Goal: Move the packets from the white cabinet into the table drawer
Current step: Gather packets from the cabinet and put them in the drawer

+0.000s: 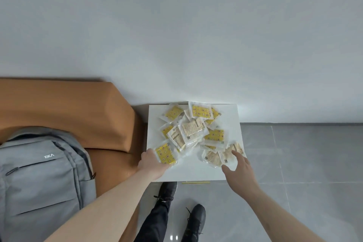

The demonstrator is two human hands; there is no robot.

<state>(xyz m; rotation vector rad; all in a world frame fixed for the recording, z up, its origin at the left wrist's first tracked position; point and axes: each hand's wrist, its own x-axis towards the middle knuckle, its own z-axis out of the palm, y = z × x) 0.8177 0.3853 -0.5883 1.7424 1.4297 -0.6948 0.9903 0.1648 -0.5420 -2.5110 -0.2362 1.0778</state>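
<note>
Heap of packets [193, 131] loose on top of the white cabinet [231, 116], which stands just right of the tan sofa [68, 110]. Left hand [152, 164] at the cabinet's near left edge, gripping 1 yellow packet [166, 153]. Right hand [240, 173] spread, fingers straight, touching a pale packet [234, 150] near the cabinet's right edge. Table drawer out of view. Likely slips: glossy wrappers sliding off that right edge under a careless sweep; overfull grabs shedding packets onto the grey floor [304, 163].

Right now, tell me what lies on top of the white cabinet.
A loose heap of yellow and beige plastic packets covers the white cabinet top. Both hands, left and right, reach them. Lower packets are partly hidden.
</note>
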